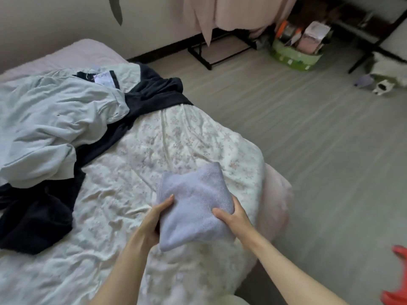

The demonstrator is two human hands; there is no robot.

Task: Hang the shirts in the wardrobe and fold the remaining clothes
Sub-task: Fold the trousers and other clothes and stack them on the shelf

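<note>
While folded lavender towel (193,203) on bed (136,164), left hand (157,214), right hand (231,214) flank, gripping.

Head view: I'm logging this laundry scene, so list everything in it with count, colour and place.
folded cloth: one, lavender, near the bed's right edge, held from both sides.
pale garment: one, pale mint-white, crumpled on the left of the bed.
dark garment: one, navy-black, spread under and beside the pale garment.
quilt: one, cream with faint floral print, covering the bed.
hanging clothes: pink, on a rack at top centre; count unclear.
basket: one, green, on the floor by the rack, filled with items.
red object: one, at the lower right edge, cut off.
left hand: grip on the cloth's left edge.
right hand: grip on the cloth's right edge.
</note>
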